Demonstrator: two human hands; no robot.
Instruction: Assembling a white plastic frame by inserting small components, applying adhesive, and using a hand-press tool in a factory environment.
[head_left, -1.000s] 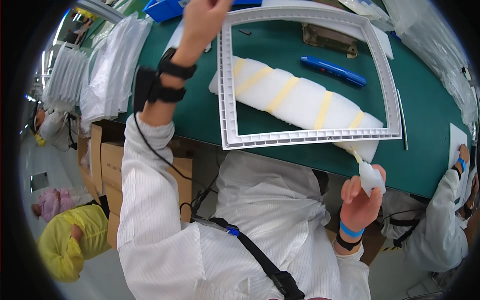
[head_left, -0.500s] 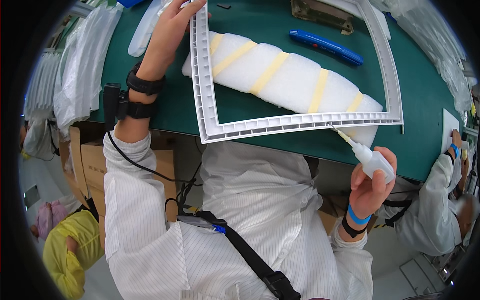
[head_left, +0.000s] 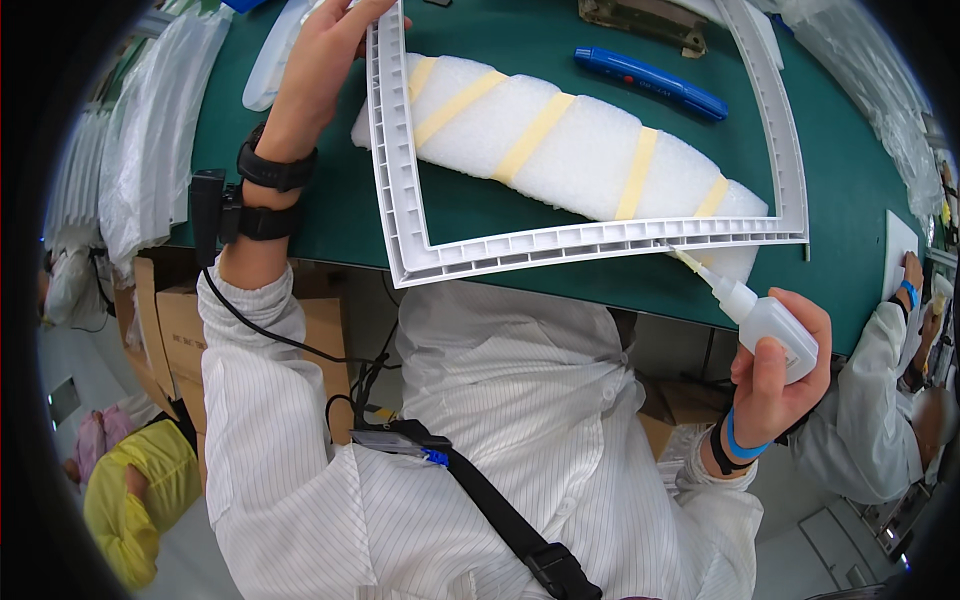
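Note:
A large white plastic frame lies over a white foam roll banded with yellow tape, on the green table. My left hand grips the frame's left side near its far corner. My right hand holds a small white squeeze bottle whose thin nozzle touches the ribbed near edge of the frame toward its right end.
A blue marker-like tool lies beyond the foam. Stacked clear plastic bags sit at the table's left end. Cardboard boxes stand under the table. Another person in white works at the right; someone in yellow is lower left.
The view has shifted and closed in on the frame. The bottle in my right hand rose from below the table edge until its nozzle met the frame's near edge.

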